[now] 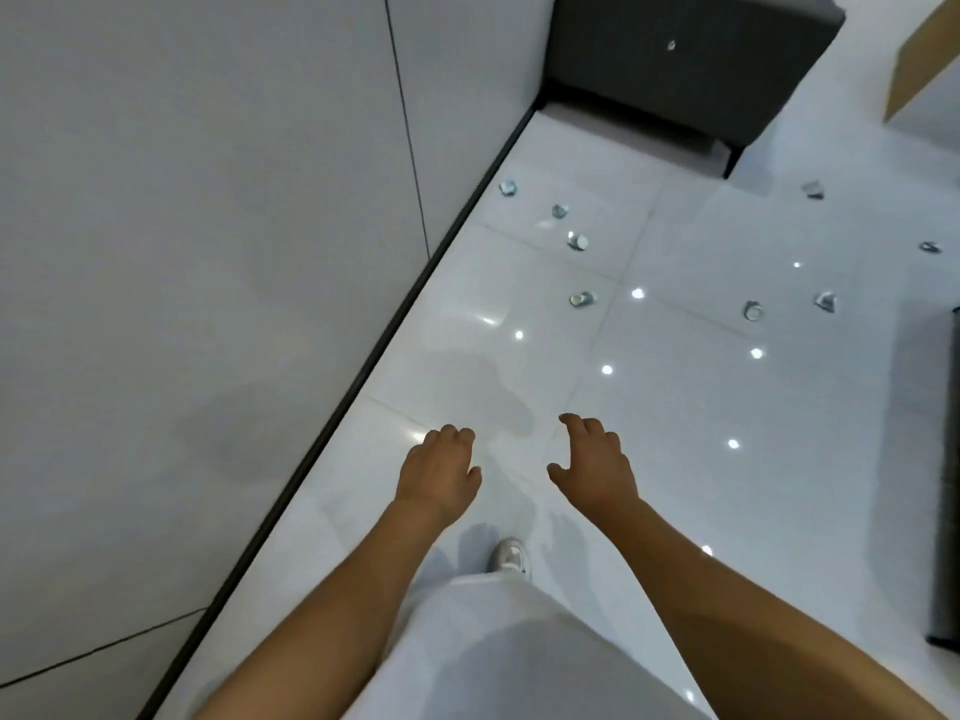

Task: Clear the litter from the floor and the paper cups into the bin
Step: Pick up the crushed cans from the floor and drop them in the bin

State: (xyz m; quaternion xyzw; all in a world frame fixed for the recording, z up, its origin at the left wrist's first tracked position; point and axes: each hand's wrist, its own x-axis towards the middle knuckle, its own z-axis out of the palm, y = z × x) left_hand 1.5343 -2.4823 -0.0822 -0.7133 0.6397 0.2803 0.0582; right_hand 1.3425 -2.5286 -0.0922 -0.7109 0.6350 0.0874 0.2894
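Both arms extend forward over the glossy white floor [675, 407]. Left hand [439, 467]: grip loose, fingers lightly curled, holding nothing. Right hand [595, 465]: fingers spread and relaxed, grip also holding nothing. Crumpled paper cups [580, 299] and litter lie scattered on the tiles well ahead of the hands, several near the wall [208, 252], others further right. Dark cabinet [675, 65] stands beyond them. One white shoe [510, 554] shows below the hands.

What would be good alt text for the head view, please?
Two bare hands, left and right, reach forward, holding nothing, over a glossy white tiled floor. Crumpled cups and litter lie scattered ahead, near a dark cabinet; a white wall runs along the left.
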